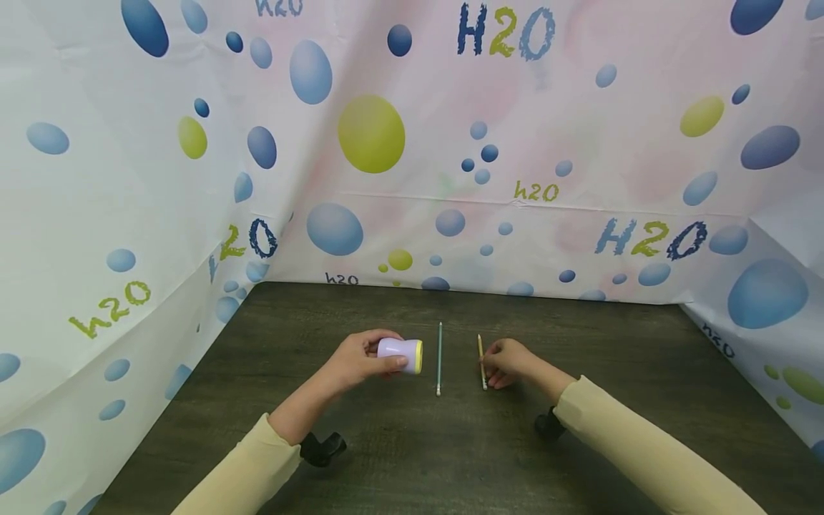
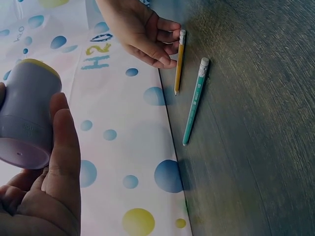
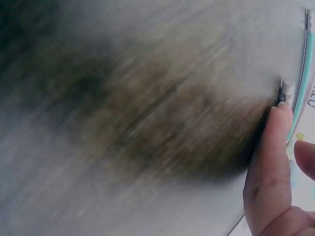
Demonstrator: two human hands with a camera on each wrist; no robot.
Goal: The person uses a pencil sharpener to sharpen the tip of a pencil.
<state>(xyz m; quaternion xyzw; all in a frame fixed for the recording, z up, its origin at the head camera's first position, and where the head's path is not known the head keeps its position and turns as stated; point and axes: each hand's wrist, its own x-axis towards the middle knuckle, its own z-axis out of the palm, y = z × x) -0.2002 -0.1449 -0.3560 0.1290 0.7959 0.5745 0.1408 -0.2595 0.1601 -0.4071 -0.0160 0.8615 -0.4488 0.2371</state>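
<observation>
My left hand (image 1: 360, 355) grips a small lavender cup (image 1: 394, 350) with a yellow rim, held on its side above the table. In the left wrist view, the cup's base (image 2: 23, 153) faces the camera, fingers along its side. A yellow pencil (image 1: 480, 347) with a white eraser lies on the table, and my right hand (image 1: 508, 361) pinches it with its fingertips. The right wrist view shows one finger (image 3: 270, 167) right at the white eraser (image 3: 288, 86); most of that pencil is hidden there. Between the hands lies a teal pencil (image 1: 440, 357), roughly parallel to the yellow one.
The dark wooden table (image 1: 412, 458) carries the pencils. A white backdrop (image 1: 450, 93) printed with blue and green dots and H2O lettering rises behind the table and at its sides. Dark straps (image 1: 322, 449) sit at both wrists, below cream sleeves (image 1: 241, 468).
</observation>
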